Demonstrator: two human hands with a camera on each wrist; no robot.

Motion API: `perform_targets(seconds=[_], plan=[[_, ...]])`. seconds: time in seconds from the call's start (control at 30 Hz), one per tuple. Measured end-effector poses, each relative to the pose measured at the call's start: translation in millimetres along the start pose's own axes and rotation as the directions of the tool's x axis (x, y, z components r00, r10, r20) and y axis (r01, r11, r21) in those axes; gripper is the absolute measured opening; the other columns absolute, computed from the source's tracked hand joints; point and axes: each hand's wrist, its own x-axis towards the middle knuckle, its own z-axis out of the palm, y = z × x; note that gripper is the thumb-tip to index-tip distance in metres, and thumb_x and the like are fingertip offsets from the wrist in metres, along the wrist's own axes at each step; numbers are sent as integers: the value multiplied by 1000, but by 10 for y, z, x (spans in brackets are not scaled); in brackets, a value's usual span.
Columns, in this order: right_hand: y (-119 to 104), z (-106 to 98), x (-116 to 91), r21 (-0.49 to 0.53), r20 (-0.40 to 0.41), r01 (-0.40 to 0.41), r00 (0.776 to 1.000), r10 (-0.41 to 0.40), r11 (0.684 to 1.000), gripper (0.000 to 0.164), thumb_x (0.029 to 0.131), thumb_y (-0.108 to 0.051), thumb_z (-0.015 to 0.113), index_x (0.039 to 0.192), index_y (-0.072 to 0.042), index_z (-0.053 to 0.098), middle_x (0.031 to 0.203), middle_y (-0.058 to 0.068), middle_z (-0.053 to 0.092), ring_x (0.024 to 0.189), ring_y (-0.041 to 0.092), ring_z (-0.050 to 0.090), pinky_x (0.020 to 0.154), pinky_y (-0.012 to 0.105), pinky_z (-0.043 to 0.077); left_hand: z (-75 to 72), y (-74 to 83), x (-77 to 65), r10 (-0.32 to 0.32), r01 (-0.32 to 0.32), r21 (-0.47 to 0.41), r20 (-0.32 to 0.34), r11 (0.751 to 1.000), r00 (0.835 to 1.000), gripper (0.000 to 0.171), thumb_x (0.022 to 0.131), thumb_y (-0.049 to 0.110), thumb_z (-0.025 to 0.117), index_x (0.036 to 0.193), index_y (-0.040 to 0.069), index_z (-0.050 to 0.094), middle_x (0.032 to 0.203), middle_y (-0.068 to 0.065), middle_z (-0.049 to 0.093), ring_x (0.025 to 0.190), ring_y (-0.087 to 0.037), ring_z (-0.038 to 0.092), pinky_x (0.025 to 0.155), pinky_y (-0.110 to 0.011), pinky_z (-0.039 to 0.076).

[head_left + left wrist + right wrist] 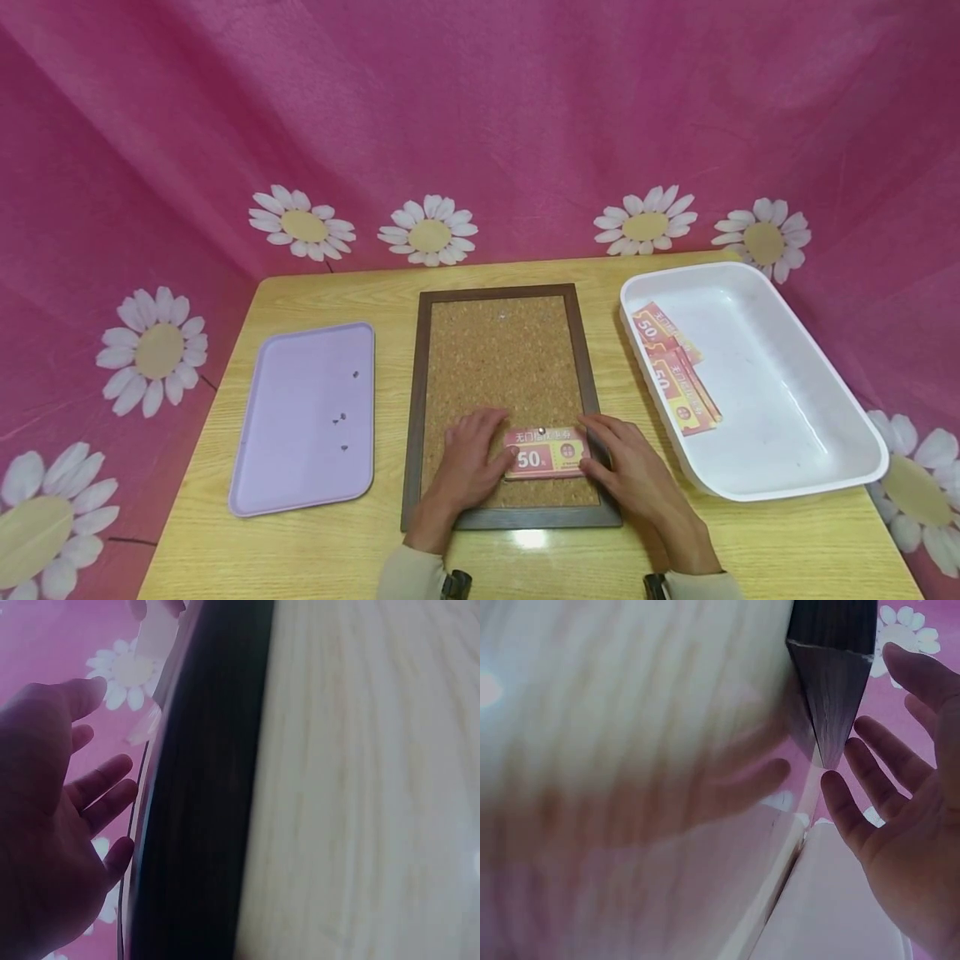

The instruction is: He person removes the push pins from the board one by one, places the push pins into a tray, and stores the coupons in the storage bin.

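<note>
A pink and yellow coupon (551, 460) printed with a 50 lies on the lower part of a cork board (502, 358) in a dark frame. A small metal pushpin (542, 431) sits at the coupon's top edge. My left hand (471, 461) rests over the cork at the left, its thumb at the coupon's left end. At the other end, my right hand (636, 467) has its thumb and forefinger tips at the coupon's right edge. Both wrist views show relaxed, spread fingers beside the dark frame; the coupon is out of sight there.
To the left, a lilac tray (300, 417) holds several small metal pins (343, 416). A white basin (772, 392) stands at the right, with more coupons (681, 387) along its left side. Behind the wooden table (525, 554) hangs a pink flowered cloth (480, 108).
</note>
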Motion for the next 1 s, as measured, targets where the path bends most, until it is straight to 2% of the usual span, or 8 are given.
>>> perform_targets(seconds=[0.33,0.53,0.8,1.0], plan=[[21,10,25,-29,-19,41,999,-42,999,60,78,-27,79,133,-14,58,132,7,61,116,27,55,97,45,42,74,107,77,39,-41,60,31,997,999,49,90,39,60,134,20,53,130,-1,56,123,-21,50,94,-43,32],[37,19,35,-41,-17,60,998,-61,997,64,74,-28,82,132,-15,59,131,6,61,115,27,55,96,46,43,136,136,104,32,-37,85,64,996,997,50,91,41,59,136,23,52,134,1,54,127,-19,47,97,-43,31],[45,13,63,-55,12,53,999,-53,997,66,72,-29,83,132,-15,59,131,5,63,112,26,55,94,46,44,184,166,137,43,-50,111,64,993,997,47,91,41,60,134,24,53,132,3,55,123,-17,48,94,-42,30],[48,15,71,-59,35,33,999,-31,998,66,72,-30,83,132,-17,59,131,5,63,112,26,54,93,46,45,254,169,156,56,-58,168,20,984,998,44,89,40,62,130,25,57,128,5,56,117,-16,48,90,-40,30]])
